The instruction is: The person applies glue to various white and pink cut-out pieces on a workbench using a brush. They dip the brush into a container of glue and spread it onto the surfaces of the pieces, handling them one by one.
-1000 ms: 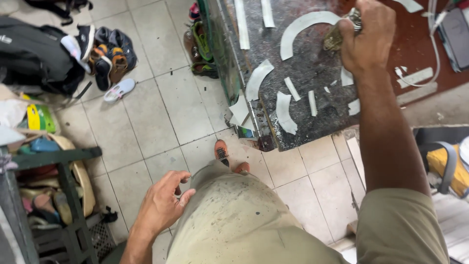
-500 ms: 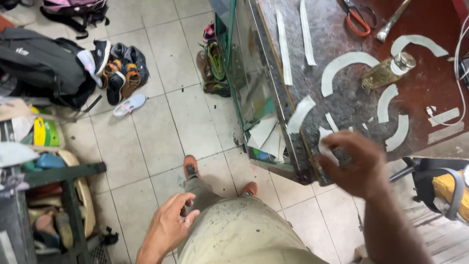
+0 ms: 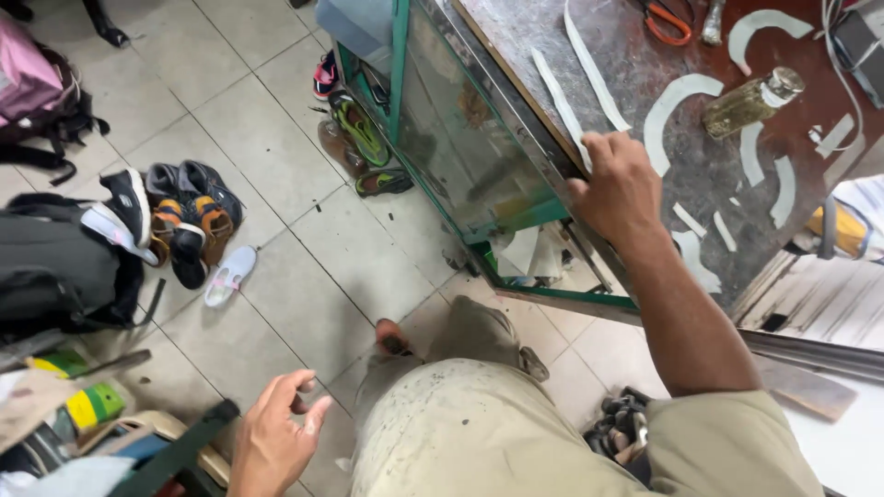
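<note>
Gripping nothing, the left hand [image 3: 273,438] hung at the lower left of the frame, fingers loosely curled and apart, above the tiled floor [image 3: 276,120] and just beside a dark green frame [image 3: 180,451]. At the far left lay a black bag [image 3: 55,267], with a pink bag [image 3: 32,78] above it. Near them, a cluster of shoes [image 3: 180,216] sat on the tiles, a white sandal [image 3: 230,273] just below. Lower centre showed the person's beige shorts [image 3: 479,433] and a foot in a sandal [image 3: 394,339].

Centre frame held a green-framed glass cabinet [image 3: 460,138], with more sandals [image 3: 359,133] on the floor against its left side. The right hand [image 3: 619,189] rested on the near edge of the worktop [image 3: 635,74] over the cabinet, fingers bent over the edge and touching the lower end of a white strip [image 3: 557,97]; whether it pinched the strip could not be told. A second strip [image 3: 594,69] lay just beside the first. To the right, curved white pieces [image 3: 668,115] lay on the worktop, and a glass bottle [image 3: 750,101] lay on its side between them. Orange-handled scissors [image 3: 665,20] sat at the upper edge of the frame.
</note>
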